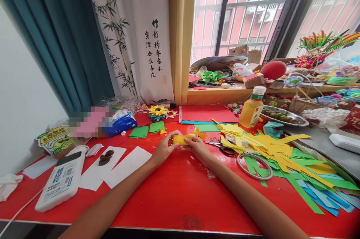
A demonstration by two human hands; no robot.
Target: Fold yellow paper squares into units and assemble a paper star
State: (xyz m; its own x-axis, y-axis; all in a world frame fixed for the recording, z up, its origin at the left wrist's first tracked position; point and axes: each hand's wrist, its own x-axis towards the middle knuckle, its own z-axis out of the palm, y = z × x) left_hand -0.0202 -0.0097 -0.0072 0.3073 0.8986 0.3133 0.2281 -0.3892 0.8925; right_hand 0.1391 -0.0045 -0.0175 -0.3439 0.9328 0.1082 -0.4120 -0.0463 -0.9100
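My left hand (163,149) and my right hand (198,148) meet over the red table (174,190), both pinched on a small folded yellow paper (182,139) held between them just above the tabletop. The left fingers grip its left end, the right fingers its right end. A small folded yellow-orange shape (199,133) lies just behind the right hand. Scissors (223,149) with dark handles lie right of the right hand.
A heap of yellow, green and blue paper strips (284,160) and a tape ring (254,166) lie at right. A juice bottle (252,108), red sheets (206,113), green squares (147,129), a paper flower (158,112), white sheets (123,166) and a white device (62,181) surround the hands.
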